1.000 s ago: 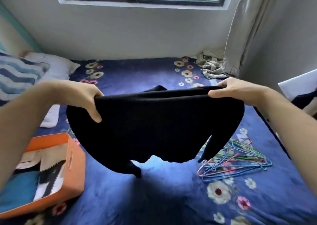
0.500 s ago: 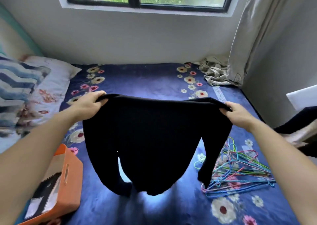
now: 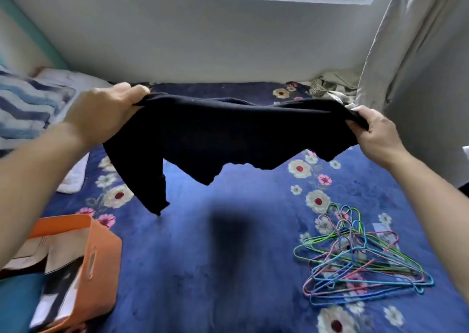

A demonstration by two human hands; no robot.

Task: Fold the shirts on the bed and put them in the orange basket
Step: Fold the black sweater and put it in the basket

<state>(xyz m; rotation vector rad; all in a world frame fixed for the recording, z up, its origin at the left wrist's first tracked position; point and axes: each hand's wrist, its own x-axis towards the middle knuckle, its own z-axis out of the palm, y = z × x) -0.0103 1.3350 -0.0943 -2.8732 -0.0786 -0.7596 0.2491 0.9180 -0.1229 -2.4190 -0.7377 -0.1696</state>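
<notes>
black shirt [image 3: 228, 134] now swung up flatter above bed [image 3: 177, 269].

Single head-worn view, forward and down over the bed [image 3: 253, 269], close above both hands.

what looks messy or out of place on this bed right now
Two things stand out. A heap of coloured wire hangers lies tangled on the right side of the bed. In the far right corner, by the curtain, a pale cloth sits crumpled rather than folded. The black shirt held up looks fine.
</notes>
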